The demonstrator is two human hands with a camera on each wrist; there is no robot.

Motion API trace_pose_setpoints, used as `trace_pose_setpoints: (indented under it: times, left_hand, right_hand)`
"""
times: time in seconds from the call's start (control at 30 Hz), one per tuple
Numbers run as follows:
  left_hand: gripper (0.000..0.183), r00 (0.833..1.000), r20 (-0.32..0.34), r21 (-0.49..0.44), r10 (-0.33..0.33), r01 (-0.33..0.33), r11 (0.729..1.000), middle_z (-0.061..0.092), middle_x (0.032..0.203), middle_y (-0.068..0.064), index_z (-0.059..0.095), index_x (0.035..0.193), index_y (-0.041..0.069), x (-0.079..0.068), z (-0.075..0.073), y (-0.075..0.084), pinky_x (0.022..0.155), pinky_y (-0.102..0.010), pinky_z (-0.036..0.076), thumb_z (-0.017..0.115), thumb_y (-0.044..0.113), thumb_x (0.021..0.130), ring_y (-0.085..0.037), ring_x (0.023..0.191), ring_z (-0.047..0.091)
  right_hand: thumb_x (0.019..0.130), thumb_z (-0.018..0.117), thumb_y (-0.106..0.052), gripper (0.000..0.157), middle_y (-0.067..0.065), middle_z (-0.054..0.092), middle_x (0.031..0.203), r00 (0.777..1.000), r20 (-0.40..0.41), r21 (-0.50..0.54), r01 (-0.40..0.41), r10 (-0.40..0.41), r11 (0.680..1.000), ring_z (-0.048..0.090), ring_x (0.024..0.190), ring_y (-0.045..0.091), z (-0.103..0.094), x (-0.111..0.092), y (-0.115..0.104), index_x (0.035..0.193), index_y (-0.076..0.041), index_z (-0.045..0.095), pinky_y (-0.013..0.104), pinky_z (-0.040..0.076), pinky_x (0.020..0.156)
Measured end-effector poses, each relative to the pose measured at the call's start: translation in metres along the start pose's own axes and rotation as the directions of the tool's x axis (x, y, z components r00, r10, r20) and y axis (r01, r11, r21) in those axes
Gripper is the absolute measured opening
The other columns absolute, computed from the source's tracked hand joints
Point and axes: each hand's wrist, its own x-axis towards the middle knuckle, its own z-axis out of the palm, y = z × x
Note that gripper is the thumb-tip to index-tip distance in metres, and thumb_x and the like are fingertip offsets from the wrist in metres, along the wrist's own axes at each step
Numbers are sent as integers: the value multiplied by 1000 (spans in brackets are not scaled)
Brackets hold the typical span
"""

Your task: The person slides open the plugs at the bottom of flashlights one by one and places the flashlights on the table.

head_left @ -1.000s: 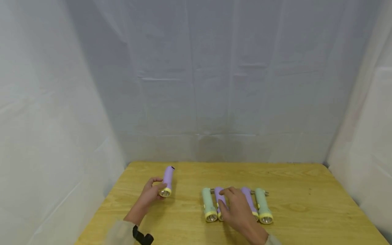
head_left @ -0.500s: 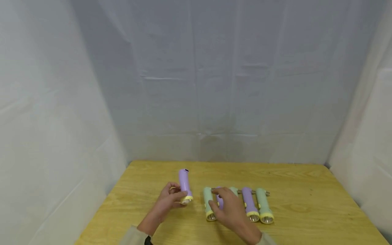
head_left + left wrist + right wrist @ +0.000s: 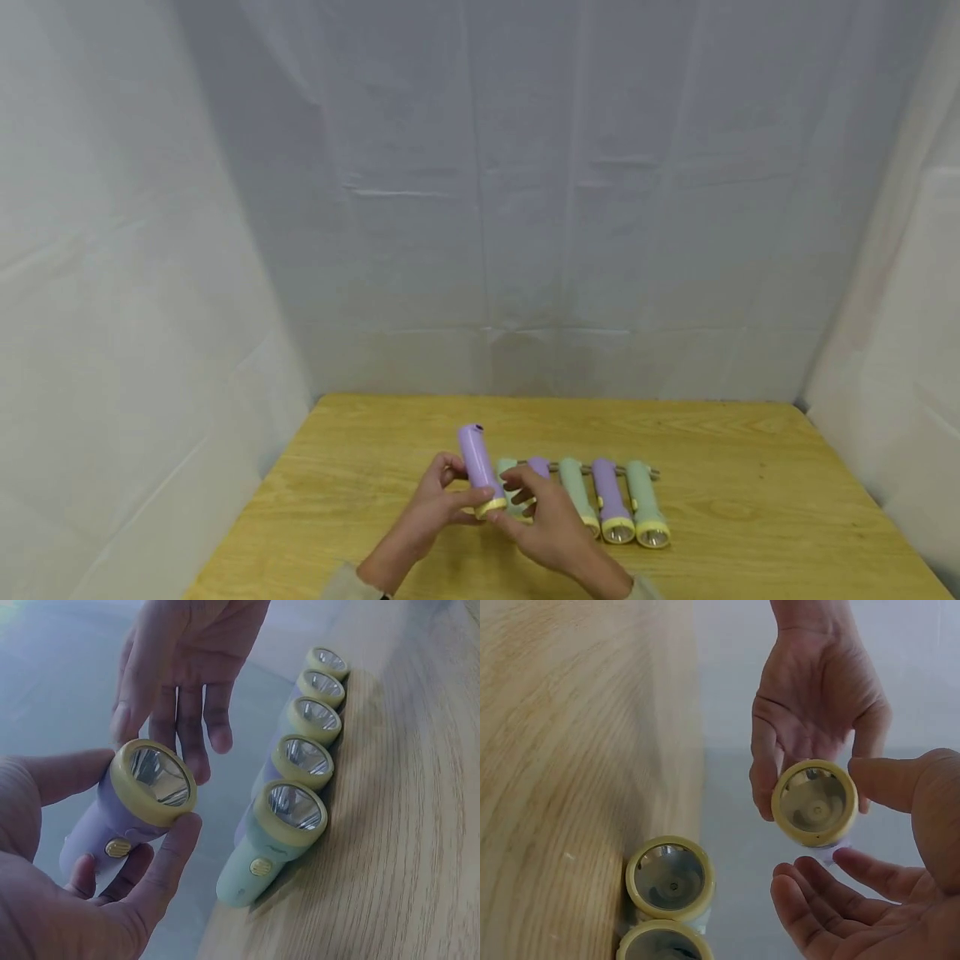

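Observation:
In the head view, my left hand (image 3: pixel 431 512) holds a purple flashlight (image 3: pixel 477 460) above the table, its yellow-rimmed lens end toward me. The left wrist view has thumb and fingers gripping that flashlight (image 3: pixel 112 806) just behind the rim, near its yellow switch (image 3: pixel 118 847). My right hand (image 3: pixel 553 529) is beside it; in the right wrist view its thumb (image 3: pixel 889 780) meets the yellow rim (image 3: pixel 814 834), while the other fingers stay loosely spread below, apart from it. A row of green and purple flashlights (image 3: pixel 613 496) lies at the right; the right hand partly covers its left end.
The wooden table (image 3: pixel 765 492) carries the row side by side, lenses toward the near edge. Metal-looking pieces (image 3: pixel 655 474) stick out near the flashlights' far ends. White sheeting (image 3: pixel 525 208) hangs behind the table and along both sides.
My left hand has carried the purple flashlight rightward to the row's left end. My right hand has shifted left off the row, and its thumb now touches the held flashlight.

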Motion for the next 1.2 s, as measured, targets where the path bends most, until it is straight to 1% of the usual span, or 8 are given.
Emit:
trace_pose_setpoints:
  times: [0.17,0.3,0.47,0.6,0.8,1.0,1.1,1.2]
  left_hand:
    - [46,1000,21,14,-6,6,1000,52,112,-10,38,106,3,-1,4,0,74,-40,64,79,9,85,-20,90,68]
    - [45,999,32,30,-17,16,999,54,112,-9,39,106,3,-4,8,1,72,-37,63,79,10,86,-17,87,66]
    - [41,999,42,30,-11,9,999,52,107,-6,39,108,1,-3,8,-1,73,-39,63,75,13,91,-17,88,65]
    - [35,1000,31,45,-1,0,999,50,107,-5,40,107,2,-3,7,-2,74,-38,63,68,21,98,-18,89,66]
    - [26,1000,13,56,2,-3,998,56,107,-8,43,103,5,0,8,-1,75,-37,63,59,25,103,-19,89,67]
    - [32,999,27,64,22,-24,998,59,106,-9,35,114,2,-1,9,2,75,-38,64,59,19,103,-18,86,68]
    - [41,999,41,62,33,-35,997,58,105,-8,27,123,4,-1,9,4,76,-38,64,60,18,103,-17,87,68]
    - [52,998,44,59,36,-38,997,59,104,-9,19,131,6,0,8,5,78,-40,64,61,18,102,-18,87,68]
  right_hand:
    - [89,78,-33,46,9,70,114,1000,20,28,-3,2,1000,66,97,17,2,-1,3,125,-9,63,24,56,74]
    - [90,78,-33,46,9,70,113,1000,28,53,7,-9,999,68,96,14,0,-3,5,125,-9,62,23,57,75]
    - [91,77,-27,45,13,70,115,998,52,91,13,-18,996,70,96,16,-3,-3,6,126,-6,61,23,60,77]
    - [91,77,-23,45,17,69,117,997,77,123,3,-12,992,71,96,18,-5,-2,6,127,-4,59,22,60,78]
    - [89,77,-16,47,20,66,119,997,80,168,-34,21,985,70,103,25,-6,-2,7,128,0,58,25,61,86]
    - [87,78,-14,48,19,67,118,997,71,174,-34,22,984,69,100,21,-6,-3,8,128,0,58,28,62,86]
    - [86,78,-14,47,17,68,117,998,64,167,-26,15,986,69,98,17,-6,-4,9,127,-1,60,26,61,86]
    - [86,78,-14,45,17,68,116,998,60,168,-24,14,985,69,97,16,-7,-5,9,126,-2,60,29,62,85]
